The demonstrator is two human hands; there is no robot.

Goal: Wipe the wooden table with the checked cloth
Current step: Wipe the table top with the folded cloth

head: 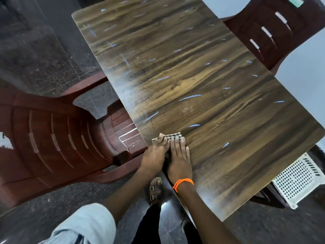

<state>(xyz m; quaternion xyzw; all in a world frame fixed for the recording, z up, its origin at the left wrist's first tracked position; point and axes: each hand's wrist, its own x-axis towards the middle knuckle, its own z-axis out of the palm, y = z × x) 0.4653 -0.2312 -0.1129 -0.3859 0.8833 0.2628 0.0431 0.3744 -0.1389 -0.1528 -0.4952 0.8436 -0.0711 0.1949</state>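
Note:
The wooden table (193, 81) fills the middle of the view, its brown top marked with thin pale streaks. A small checked cloth (173, 136) lies near the table's near-left corner. My right hand (178, 155), with an orange band at the wrist, presses flat on the cloth with straight fingers. My left hand (154, 155) lies beside it at the table's edge, its fingers on the cloth's bunched left end. Most of the cloth is hidden under both hands.
A dark red plastic chair (52, 138) is pushed against the table's left edge. Another red chair (274, 32) stands at the far right. A white perforated stool (297, 182) sits under the right side. My sandalled foot (155, 189) is on the dark floor.

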